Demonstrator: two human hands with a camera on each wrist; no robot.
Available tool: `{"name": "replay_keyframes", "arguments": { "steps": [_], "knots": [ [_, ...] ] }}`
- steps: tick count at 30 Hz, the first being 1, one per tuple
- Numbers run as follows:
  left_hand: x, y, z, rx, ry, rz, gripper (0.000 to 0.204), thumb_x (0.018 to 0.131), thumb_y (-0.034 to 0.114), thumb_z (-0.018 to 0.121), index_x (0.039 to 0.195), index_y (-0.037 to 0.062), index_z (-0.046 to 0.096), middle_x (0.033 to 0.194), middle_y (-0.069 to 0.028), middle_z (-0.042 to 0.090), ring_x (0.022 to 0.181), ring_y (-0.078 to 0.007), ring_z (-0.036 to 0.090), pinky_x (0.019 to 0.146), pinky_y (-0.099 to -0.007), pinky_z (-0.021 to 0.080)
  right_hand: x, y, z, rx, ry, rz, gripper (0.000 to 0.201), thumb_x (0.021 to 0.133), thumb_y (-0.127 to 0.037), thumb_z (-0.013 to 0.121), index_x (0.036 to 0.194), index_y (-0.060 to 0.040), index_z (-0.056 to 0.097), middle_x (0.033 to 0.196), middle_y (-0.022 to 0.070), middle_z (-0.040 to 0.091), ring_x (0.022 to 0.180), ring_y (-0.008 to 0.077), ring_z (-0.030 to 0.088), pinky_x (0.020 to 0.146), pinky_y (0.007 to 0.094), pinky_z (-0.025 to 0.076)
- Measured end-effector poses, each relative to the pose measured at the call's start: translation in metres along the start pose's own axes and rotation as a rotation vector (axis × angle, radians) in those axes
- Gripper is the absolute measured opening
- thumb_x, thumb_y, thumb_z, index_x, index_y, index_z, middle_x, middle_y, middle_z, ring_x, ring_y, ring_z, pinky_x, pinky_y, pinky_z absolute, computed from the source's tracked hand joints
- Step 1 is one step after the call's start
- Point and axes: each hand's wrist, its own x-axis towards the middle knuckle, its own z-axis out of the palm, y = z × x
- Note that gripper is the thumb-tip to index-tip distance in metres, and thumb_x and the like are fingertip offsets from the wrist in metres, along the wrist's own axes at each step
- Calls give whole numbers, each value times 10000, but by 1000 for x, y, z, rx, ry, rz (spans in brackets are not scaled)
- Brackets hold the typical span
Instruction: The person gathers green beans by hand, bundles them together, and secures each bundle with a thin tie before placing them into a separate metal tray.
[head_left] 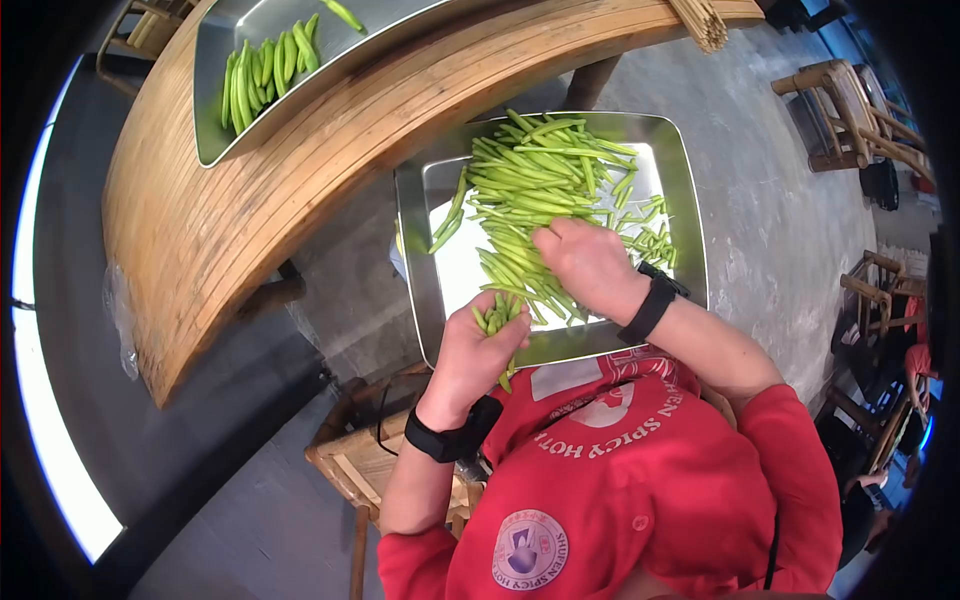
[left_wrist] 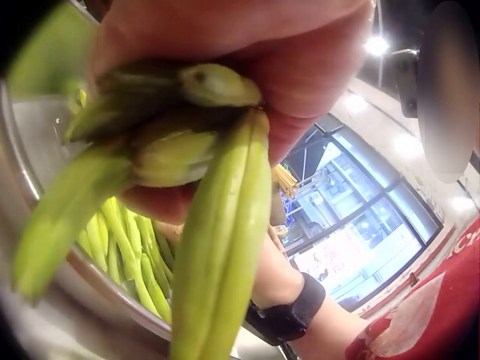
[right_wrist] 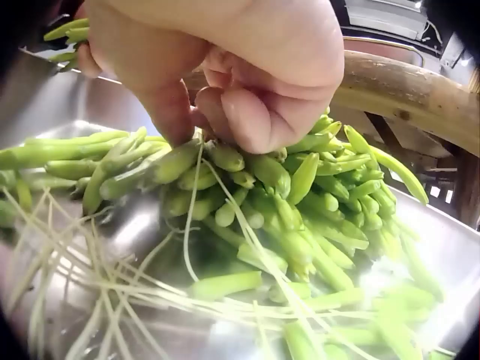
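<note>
Below the table edge, a metal tray (head_left: pixel 690 180) holds a heap of long green beans (head_left: pixel 535 170). Into that heap reaches my right hand (head_left: pixel 590 265), thumb and curled fingertips pinching at the cut ends of the beans; a thin pale strand (right_wrist: pixel 193 217) hangs from the fingertips. Over the tray's near left corner, my left hand (head_left: pixel 470 350) grips a small bunch of beans (head_left: pixel 497 316), whose blunt ends and ridged sides fill the left wrist view. Short snapped pieces (head_left: pixel 652 245) lie at the tray's right side, and several pale strands spread across its bottom.
A second metal tray (head_left: pixel 225 35) with a neat row of beans (head_left: pixel 265 75) stands on the curved wooden table (head_left: pixel 200 220). Wooden sticks (head_left: pixel 700 22) lie at the table's far end. A wooden chair (head_left: pixel 350 460) is at lower left, stools (head_left: pixel 835 115) farther right.
</note>
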Motion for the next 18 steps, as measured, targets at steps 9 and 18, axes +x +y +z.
{"name": "replay_keyframes", "arguments": {
  "steps": [9,18],
  "knots": [
    [6,9,4,-15,51,63,72,865,58,582,921,14,584,782,-9,606,727,-70,544,652,-220,439,-16,-2,-45,382,63,117,90,765,-87,580,825,-33,538,700,70,569,642,214,596,528,340,463],
    [11,9,15,166,-171,-13,115,840,105,621,893,12,579,709,-21,580,645,-85,513,590,-248,429,-38,16,-40,601,-29,-287,79,783,-102,609,848,-60,592,697,70,561,644,204,590,523,338,453]
  ]
}}
